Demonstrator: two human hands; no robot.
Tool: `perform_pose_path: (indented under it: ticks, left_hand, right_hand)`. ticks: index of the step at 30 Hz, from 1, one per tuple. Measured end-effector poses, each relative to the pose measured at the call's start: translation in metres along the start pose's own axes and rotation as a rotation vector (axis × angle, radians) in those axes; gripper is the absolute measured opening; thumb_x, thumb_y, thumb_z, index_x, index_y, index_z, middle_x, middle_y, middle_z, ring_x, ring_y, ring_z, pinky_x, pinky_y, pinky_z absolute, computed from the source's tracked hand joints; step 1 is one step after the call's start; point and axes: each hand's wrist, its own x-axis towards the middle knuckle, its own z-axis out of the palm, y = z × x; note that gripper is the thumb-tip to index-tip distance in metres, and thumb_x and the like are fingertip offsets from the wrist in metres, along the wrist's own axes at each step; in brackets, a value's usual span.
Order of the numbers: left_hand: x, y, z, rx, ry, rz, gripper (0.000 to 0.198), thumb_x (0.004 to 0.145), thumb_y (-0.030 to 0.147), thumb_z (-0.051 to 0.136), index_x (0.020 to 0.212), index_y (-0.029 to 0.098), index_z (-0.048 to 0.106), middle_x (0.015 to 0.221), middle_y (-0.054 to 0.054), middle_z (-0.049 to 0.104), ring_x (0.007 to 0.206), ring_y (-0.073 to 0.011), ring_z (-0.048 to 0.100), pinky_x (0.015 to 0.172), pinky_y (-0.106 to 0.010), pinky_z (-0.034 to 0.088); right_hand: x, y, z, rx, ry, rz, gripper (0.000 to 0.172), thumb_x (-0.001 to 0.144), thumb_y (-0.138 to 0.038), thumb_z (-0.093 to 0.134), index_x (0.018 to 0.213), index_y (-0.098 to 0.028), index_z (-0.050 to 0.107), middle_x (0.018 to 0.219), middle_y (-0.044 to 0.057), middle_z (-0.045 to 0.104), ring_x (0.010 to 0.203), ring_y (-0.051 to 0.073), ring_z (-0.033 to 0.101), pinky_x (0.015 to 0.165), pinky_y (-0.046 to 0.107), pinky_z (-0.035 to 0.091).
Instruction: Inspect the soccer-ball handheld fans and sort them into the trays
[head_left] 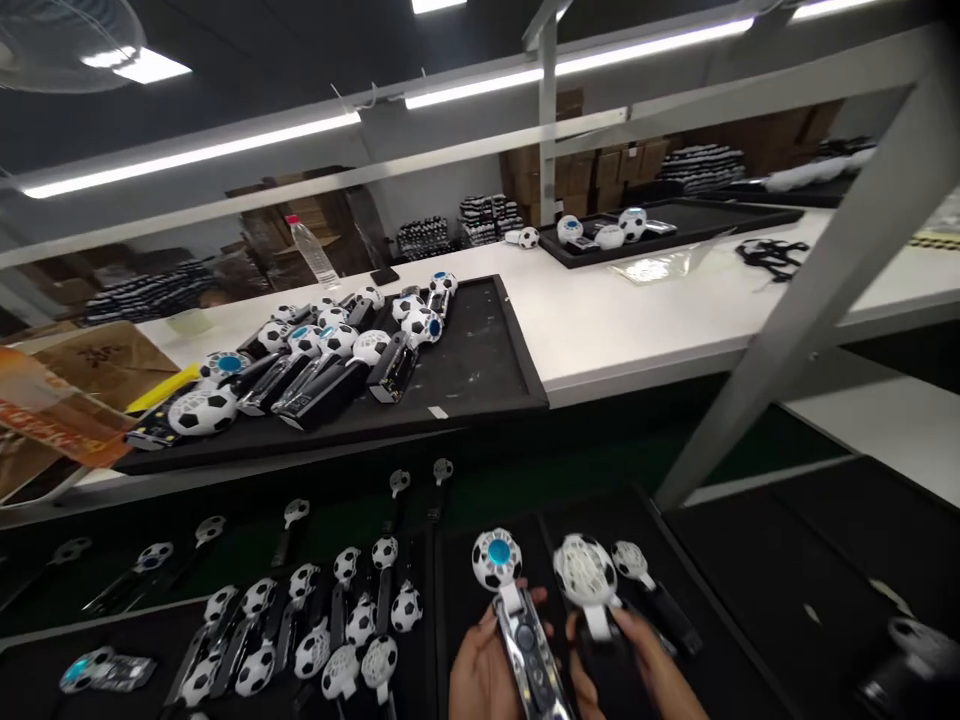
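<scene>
Left hand (487,680) grips a chrome-and-black handle (529,650) topped by a black-and-white football head (496,560); right hand (637,665) closes on a dark handle (604,650) carrying a white openwork ball shell (585,570). Left of the hands, about fifteen black-handled pieces (315,620) lie on black matting (457,600); beyond the hands, a black tray (517,340) holds roughly a dozen assembled ones.

The soccer-ball toy head (496,560) is black-and-white with a blue centre.

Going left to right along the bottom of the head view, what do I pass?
Blue-lit gadget, ball gadgets, left hand, chrome gadget, mesh-ball gadget, right hand.
</scene>
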Motion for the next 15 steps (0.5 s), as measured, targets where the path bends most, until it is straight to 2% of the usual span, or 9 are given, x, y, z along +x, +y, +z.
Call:
perform_pose_path:
  ticks: [4,7,10,11,13,15]
  left_hand:
    - [-0.024,0.02,0.03,0.085,-0.16,0.036,0.033,0.089,0.022,0.046,0.117,0.016,0.061,0.102,-0.012,0.07,0.088,-0.0234,0.067,0.083,-0.04,0.051]
    - [-0.04,0.031,0.046,0.108,-0.257,0.004,0.033,0.091,0.03,0.044,0.114,0.014,0.061,0.091,-0.012,0.07,0.071,-0.0218,0.067,0.072,-0.042,0.054]
    - [-0.048,0.036,0.052,0.113,-0.32,0.006,0.035,0.088,0.038,0.05,0.104,0.01,0.064,0.088,-0.014,0.069,0.075,-0.0254,0.068,0.072,-0.04,0.053]
    - [-0.049,0.036,0.051,0.099,-0.321,0.017,0.036,0.085,0.04,0.056,0.105,0.011,0.063,0.088,-0.013,0.068,0.078,-0.0257,0.068,0.071,-0.038,0.053]
    - [-0.05,0.036,0.05,0.033,-0.264,0.023,0.041,0.075,0.041,0.068,0.105,0.013,0.062,0.084,-0.008,0.066,0.075,-0.02,0.066,0.065,-0.028,0.052]
    - [-0.05,0.036,0.05,-0.005,-0.106,-0.021,0.04,0.072,0.04,0.072,0.1,0.013,0.062,0.078,-0.004,0.064,0.066,-0.012,0.062,0.058,-0.02,0.049]
  right_hand:
    - [0.011,-0.013,0.045,0.344,-0.048,-0.005,0.049,0.085,-0.059,0.04,0.093,-0.014,0.057,0.064,0.001,0.055,0.049,0.011,0.05,0.048,0.024,0.039]
    - [0.009,-0.02,0.067,0.376,-0.054,-0.06,0.047,0.088,-0.053,0.035,0.095,-0.012,0.058,0.066,0.003,0.056,0.051,0.012,0.051,0.049,0.024,0.041]
    - [0.007,-0.021,0.081,0.402,-0.122,-0.107,0.048,0.088,-0.051,0.034,0.096,-0.011,0.058,0.066,0.003,0.055,0.051,0.012,0.051,0.05,0.025,0.044]
    - [0.006,-0.022,0.086,0.427,-0.134,-0.115,0.047,0.088,-0.051,0.035,0.097,-0.01,0.058,0.066,0.004,0.055,0.052,0.012,0.052,0.051,0.026,0.045]
    - [0.007,-0.023,0.094,0.541,-0.093,-0.078,0.043,0.089,-0.048,0.039,0.099,-0.009,0.055,0.07,0.004,0.057,0.056,0.011,0.054,0.057,0.026,0.05]
    - [0.009,-0.023,0.099,0.723,0.033,0.016,0.036,0.091,-0.043,0.041,0.102,-0.01,0.051,0.078,0.005,0.058,0.065,0.01,0.057,0.066,0.024,0.054]
